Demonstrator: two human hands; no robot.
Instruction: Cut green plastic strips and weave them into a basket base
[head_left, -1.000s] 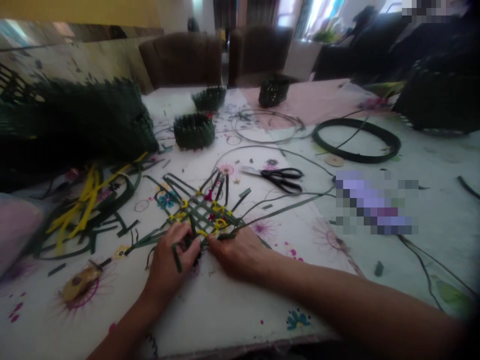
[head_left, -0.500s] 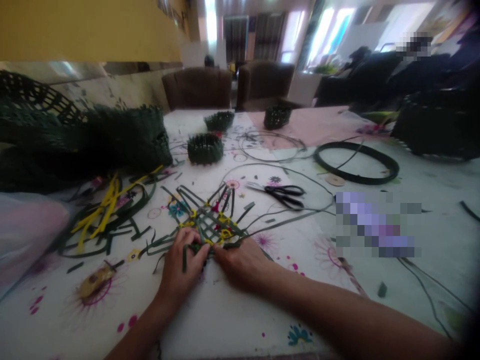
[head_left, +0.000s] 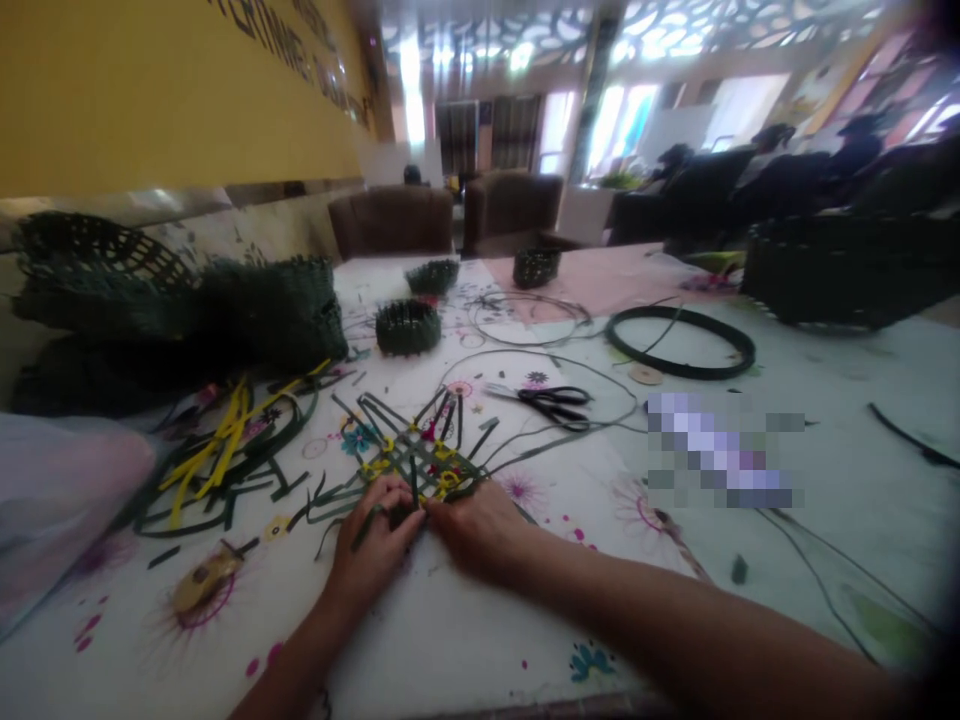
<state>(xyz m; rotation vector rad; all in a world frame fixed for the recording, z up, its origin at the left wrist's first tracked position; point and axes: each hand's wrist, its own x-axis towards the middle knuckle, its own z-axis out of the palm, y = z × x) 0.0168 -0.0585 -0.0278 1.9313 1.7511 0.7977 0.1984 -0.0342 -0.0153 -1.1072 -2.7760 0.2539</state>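
As hands [head_left: 379,535] [head_left: 480,530] grip it, the strip weave [head_left: 416,455] lies ahead.

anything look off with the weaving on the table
Nothing looks spilled or broken. The only odd bit is the open green weave: its strip ends stick out at uneven lengths, and small yellow pieces sit at crossings, though I can't tell what they are.

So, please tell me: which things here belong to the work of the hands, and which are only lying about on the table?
Belonging to the work:
left hand
right hand
flat dark green strip lattice with yellow pieces

Lying about:
black-handled steel scissors
dark green strip coil
small round green woven basket
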